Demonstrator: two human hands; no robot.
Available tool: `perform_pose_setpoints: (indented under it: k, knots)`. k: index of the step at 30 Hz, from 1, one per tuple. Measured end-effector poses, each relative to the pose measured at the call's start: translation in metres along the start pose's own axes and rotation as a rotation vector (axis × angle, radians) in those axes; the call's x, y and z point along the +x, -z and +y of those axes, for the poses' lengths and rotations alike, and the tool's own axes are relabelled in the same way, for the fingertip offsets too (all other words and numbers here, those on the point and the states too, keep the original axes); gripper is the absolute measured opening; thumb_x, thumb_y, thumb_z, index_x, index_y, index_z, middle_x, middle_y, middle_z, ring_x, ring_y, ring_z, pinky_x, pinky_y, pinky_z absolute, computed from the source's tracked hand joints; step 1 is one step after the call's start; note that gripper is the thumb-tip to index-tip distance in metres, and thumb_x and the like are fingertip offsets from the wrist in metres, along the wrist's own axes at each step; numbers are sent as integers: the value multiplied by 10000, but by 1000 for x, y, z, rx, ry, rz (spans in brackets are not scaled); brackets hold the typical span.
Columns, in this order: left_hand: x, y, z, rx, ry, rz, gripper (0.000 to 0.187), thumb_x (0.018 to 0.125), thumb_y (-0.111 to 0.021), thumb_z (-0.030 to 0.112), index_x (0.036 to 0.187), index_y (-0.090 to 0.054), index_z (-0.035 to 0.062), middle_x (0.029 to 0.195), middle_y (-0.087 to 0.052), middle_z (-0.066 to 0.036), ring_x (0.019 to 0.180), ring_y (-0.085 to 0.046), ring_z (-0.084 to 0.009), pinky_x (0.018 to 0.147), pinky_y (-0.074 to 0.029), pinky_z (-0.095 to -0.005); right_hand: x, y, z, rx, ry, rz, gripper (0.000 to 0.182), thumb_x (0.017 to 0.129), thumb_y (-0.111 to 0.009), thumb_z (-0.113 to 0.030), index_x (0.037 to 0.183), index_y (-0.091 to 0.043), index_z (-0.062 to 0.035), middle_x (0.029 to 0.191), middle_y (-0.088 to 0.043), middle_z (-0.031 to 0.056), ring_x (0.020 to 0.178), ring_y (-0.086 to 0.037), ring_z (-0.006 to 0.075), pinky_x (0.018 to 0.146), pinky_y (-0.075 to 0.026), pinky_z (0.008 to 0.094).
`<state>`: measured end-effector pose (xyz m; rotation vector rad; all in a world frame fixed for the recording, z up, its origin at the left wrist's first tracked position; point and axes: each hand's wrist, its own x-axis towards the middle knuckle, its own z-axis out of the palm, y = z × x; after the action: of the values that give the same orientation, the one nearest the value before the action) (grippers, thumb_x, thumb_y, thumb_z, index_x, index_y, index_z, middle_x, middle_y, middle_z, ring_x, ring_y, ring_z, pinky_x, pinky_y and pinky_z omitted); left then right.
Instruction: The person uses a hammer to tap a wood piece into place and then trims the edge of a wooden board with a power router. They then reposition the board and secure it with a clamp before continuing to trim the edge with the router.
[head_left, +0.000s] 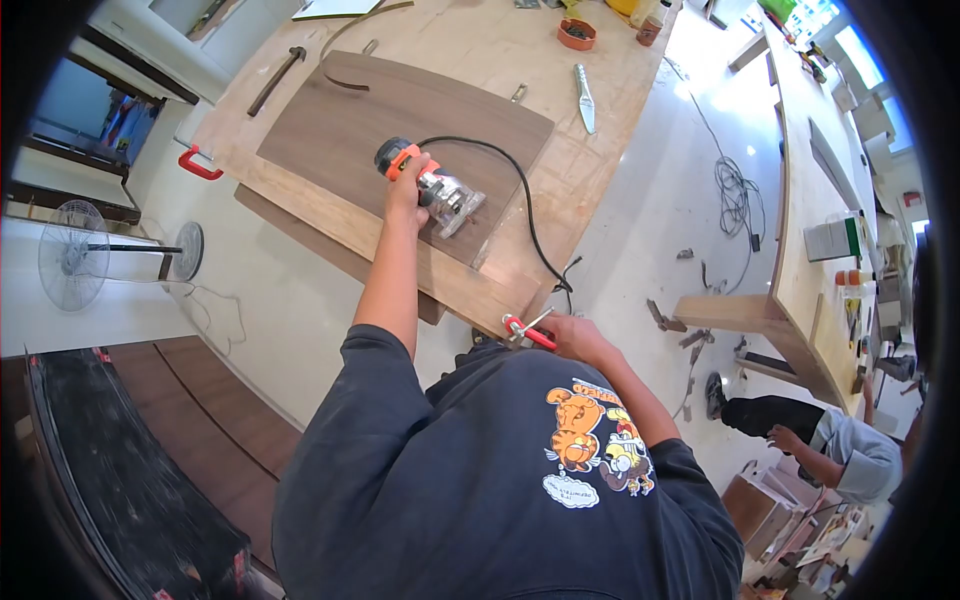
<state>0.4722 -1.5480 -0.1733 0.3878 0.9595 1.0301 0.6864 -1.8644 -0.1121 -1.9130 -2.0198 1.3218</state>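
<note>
My left hand is wrapped around the body of an orange and black trim router with a clear base. The router rests on a brown wood-grain panel, and its black cord curves off the right side of the table. Down at the table's near corner, my right hand grips a red clamp. This clamp sits at the end of a long light wood strip lying along the near edge of the panel.
A second red clamp is on the left edge. On the table lie a hammer, a putty knife and an orange dish. A fan stands left; another workbench and a person are right.
</note>
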Motion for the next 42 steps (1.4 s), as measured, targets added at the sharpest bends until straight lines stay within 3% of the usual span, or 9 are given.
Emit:
perform_pose_setpoints:
  k: [2,5,8,17,23,29,33,38,42]
  knots:
    - [-4,2,0,-33,-2,-30,283,833,-755,184,1023,-581,66,864,-666,-87,743,-694,-231,676,-606,-422,-3,2,-5,38,-30,-7,386,802,-736,-350,1106,-652,-127,1104,-642,116,987,-645,362,827,-517,445]
    - [-9,6,3,-67,42,-60,248,845,-740,194,1003,-590,76,861,-665,-78,747,-693,-236,692,-608,-426,-4,4,-7,-9,-35,-6,351,816,-724,-334,1129,-664,-188,1092,-667,80,989,-663,329,809,-531,430]
    - [-12,11,3,-138,48,-162,223,856,-730,204,985,-596,81,864,-667,-73,767,-693,-235,713,-606,-418,-4,1,-3,-23,-5,23,315,827,-701,-300,1115,-668,-177,1089,-666,83,988,-660,331,809,-529,433]
    - [3,-6,-23,-407,-180,-144,230,898,-676,237,1068,-613,96,938,-680,-73,878,-687,-261,848,-575,-447,-3,-10,2,-14,-22,60,226,865,-636,-252,1072,-660,-165,1076,-657,77,993,-656,331,798,-530,443]
    - [20,-9,-31,-423,-156,-173,281,906,-670,269,1117,-611,92,1030,-682,-76,934,-681,-269,886,-559,-447,1,-13,7,-56,-7,27,248,854,-648,-249,1091,-656,-174,1072,-662,76,994,-660,327,787,-533,446]
    - [20,10,-10,-164,90,-216,435,909,-673,401,1219,-587,109,1174,-654,-93,1113,-622,-297,954,-495,-516,-2,-7,3,-23,68,60,252,858,-636,-249,1098,-647,-175,1086,-664,79,983,-657,338,788,-531,451]
    - [11,20,1,132,224,-127,551,899,-675,502,1267,-565,106,1194,-643,-123,1121,-618,-304,970,-490,-519,-4,-7,0,-32,-1,28,230,871,-622,-237,1085,-646,-156,1093,-661,98,994,-649,351,804,-526,456]
    - [5,23,4,320,229,67,604,897,-658,550,1270,-567,84,1143,-665,-185,1061,-650,-338,977,-496,-520,-1,-7,-9,-4,-81,29,234,906,-637,-316,975,-656,-94,1032,-653,168,959,-636,389,815,-506,470]
    - [-15,16,13,381,200,94,613,890,-674,529,1245,-581,39,1148,-664,-215,1070,-642,-382,979,-491,-518,-1,-13,-7,-48,-72,36,230,917,-628,-300,1014,-667,-95,1042,-653,176,963,-631,401,829,-503,467]
